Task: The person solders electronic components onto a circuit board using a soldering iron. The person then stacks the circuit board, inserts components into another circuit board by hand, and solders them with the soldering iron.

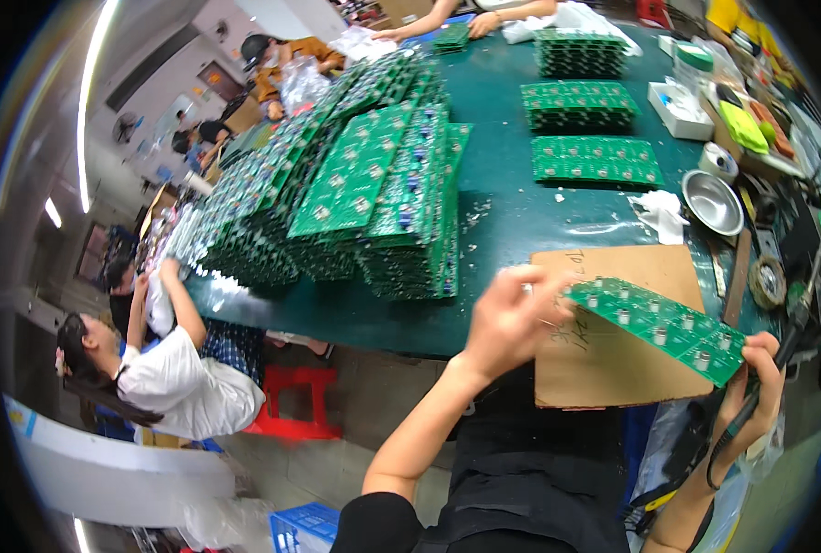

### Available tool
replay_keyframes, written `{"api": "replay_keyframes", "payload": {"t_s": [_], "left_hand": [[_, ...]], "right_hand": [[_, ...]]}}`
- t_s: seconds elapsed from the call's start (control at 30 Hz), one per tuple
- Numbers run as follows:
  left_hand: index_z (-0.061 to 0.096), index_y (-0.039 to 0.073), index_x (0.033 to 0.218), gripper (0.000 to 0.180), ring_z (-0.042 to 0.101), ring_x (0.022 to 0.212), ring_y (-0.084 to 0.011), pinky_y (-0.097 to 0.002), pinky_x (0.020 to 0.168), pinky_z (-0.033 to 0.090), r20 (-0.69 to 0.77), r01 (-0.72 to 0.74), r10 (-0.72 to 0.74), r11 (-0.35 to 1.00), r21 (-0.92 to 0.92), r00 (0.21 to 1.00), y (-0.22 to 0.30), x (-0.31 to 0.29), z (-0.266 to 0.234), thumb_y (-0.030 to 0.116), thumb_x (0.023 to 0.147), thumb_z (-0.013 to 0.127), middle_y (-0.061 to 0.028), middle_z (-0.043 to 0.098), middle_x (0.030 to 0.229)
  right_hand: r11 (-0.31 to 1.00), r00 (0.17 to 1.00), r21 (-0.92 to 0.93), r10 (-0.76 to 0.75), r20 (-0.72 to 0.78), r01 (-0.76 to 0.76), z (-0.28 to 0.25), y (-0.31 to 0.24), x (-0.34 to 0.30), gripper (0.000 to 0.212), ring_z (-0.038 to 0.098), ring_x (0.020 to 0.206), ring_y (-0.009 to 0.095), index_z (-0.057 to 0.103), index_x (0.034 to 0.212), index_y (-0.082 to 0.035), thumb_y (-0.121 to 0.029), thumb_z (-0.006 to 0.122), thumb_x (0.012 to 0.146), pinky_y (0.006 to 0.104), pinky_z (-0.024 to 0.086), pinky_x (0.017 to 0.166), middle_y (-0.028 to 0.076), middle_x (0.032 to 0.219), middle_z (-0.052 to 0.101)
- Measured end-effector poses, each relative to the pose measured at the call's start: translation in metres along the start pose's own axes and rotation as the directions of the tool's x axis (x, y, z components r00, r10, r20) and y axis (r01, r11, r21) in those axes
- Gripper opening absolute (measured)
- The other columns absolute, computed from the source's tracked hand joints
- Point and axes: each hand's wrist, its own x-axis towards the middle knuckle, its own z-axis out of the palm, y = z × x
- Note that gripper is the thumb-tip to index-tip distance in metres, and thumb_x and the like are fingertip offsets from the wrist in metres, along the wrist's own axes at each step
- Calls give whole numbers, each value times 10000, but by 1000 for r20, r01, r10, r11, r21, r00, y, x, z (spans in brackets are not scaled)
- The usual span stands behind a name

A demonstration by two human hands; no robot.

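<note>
A green circuit board (661, 327) with several small metal parts is tilted above a piece of brown cardboard (604, 387). My right hand (756, 387) grips the board's right end. A black corded tool that looks like a soldering iron (791, 334) lies across that same hand, its cord trailing down along the wrist. At the board's left corner, my left hand (514, 318) has its fingers curled and pinched. Motion smears those fingertips, so whether they touch the board or hold a small part is unclear. Handwriting marks the cardboard.
Tall stacks of circuit boards (337, 184) fill the left of the green table (493, 217); smaller stacks (581, 106) stand farther back. At right are a metal bowl (713, 203), crumpled tissue (659, 217), a tape roll (766, 281) and a white box (680, 111). Co-workers sit around.
</note>
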Motion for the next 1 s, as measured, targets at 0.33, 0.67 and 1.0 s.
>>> {"api": "replay_keyframes", "payload": {"t_s": [0.33,0.67,1.0], "left_hand": [[667,-23,1017,330,572,586,-180,-279,495,462,20,-551,551,832,55,834,45,37,-35,54,699,706,-49,621,834],[627,-89,1158,334,627,789,-65,-224,685,514,-177,478,-527,840,-256,831,21,124,-225,145,922,661,-61,696,932],[723,-24,929,226,649,668,-119,-285,666,518,-63,720,-717,692,57,694,-90,118,-248,176,876,632,-58,704,774]], "right_hand": [[953,995,303,45,-88,-16,-9,18,3,283,606,1093,303,512,1203,62,-18,557,936,351,517,912,285,1251,556],[930,996,358,93,-9,-83,19,10,22,232,619,1118,315,496,1225,2,-21,442,1001,368,525,883,268,1290,555],[877,958,385,257,128,-287,41,8,13,174,588,1123,259,521,1156,-2,-36,475,992,344,468,906,215,1268,583]]}}
